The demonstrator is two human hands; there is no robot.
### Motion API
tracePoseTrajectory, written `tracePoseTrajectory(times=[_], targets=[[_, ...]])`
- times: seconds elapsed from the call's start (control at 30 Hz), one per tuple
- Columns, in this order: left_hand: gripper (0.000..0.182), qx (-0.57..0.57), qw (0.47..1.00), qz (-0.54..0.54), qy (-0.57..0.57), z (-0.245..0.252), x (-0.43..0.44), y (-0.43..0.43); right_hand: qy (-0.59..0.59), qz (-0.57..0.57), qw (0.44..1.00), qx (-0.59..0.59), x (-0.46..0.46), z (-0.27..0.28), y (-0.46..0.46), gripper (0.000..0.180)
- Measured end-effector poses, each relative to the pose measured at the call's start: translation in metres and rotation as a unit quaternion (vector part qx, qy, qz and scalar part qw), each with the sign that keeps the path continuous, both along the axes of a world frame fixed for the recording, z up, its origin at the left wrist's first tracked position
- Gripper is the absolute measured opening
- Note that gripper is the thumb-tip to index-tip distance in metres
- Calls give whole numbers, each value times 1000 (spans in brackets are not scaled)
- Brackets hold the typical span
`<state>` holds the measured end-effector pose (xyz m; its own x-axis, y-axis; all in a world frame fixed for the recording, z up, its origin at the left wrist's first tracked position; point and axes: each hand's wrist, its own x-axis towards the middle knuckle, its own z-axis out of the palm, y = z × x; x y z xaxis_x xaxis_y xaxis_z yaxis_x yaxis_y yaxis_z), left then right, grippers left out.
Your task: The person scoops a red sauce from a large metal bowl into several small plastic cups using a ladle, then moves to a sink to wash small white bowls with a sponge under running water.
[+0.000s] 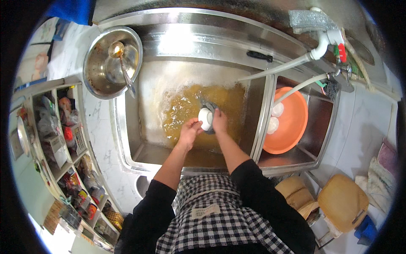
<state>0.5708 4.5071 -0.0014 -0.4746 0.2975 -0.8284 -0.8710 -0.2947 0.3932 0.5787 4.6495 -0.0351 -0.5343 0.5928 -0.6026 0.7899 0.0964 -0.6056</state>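
A small white bowl (205, 119) is held tilted above brownish water (180, 108) in the large basin of a stainless steel sink (152, 70). My left hand (191, 129) pinches the bowl's near left edge between thumb and fingers. On the bowl's right side, my right hand (219, 121) grips a dark grey cloth (210, 105) pressed against it. Part of the cloth hangs beyond the bowl, and the right fingertips are partly hidden by it.
An orange plastic basin (290, 139) in the right sink compartment holds white round dishes (273, 125). A steel bowl (92, 76) with a ladle (122, 68) rests at the upper left. A pale hose (285, 68) reaches over the large basin. A black-handled tool (259, 56) lies on the back ledge.
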Motion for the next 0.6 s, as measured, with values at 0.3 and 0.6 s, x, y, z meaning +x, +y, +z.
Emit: tracePoseTrajectory(times=[0.3,0.6], targets=[[18,-44,961,-228,151,-15,2,0,90,41,993,-68,28,-2,-16,38],[30,134,988,-25,-70,-29,1,-24,-48,-199,861,-466,13,-7,39,41]])
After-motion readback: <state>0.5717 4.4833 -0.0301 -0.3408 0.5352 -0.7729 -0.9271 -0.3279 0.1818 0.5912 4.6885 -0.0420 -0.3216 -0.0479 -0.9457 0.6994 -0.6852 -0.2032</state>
